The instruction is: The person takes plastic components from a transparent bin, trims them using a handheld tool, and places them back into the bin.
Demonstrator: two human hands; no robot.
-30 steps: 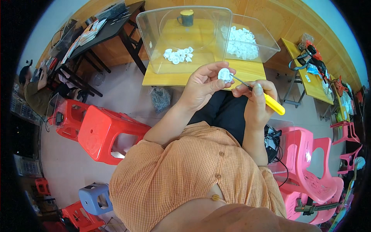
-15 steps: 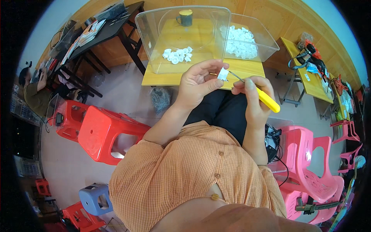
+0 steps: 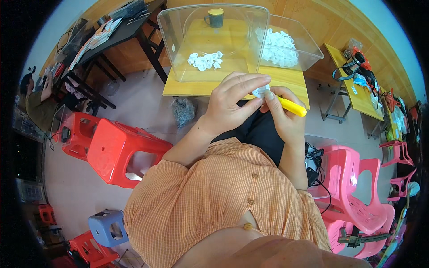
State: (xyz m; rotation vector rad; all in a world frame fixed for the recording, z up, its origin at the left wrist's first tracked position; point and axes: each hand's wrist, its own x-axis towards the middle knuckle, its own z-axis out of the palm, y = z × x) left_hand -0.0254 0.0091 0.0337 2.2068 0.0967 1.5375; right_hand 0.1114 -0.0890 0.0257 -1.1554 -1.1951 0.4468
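Above my lap, my left hand (image 3: 234, 102) is closed around a small white plastic piece (image 3: 260, 92), fingers over its top and thumb below. Close beside it, my right hand (image 3: 286, 111) grips a screwdriver with a yellow handle (image 3: 292, 107). The right thumb reaches to the white piece; the screwdriver's shaft is hidden behind the fingers. Beyond my hands, a clear plastic bin (image 3: 172, 53) stands on the yellow table (image 3: 286, 82), with a small pile of white pieces (image 3: 204, 61) in it. To its right, another clear bin (image 3: 313, 56) holds many similar white pieces (image 3: 279, 48).
A dark mug (image 3: 215, 18) stands at the back of the table. Red stools (image 3: 120, 152) and a blue stool (image 3: 107, 228) are on my left, pink chairs (image 3: 357, 192) on my right. A filled plastic bag (image 3: 183, 112) lies under the table. Another person (image 3: 39, 100) sits far left.
My right hand has moved left against my left hand, and the screwdriver has shifted left and up with its shaft now hidden. My left fingers have stretched over the white piece.
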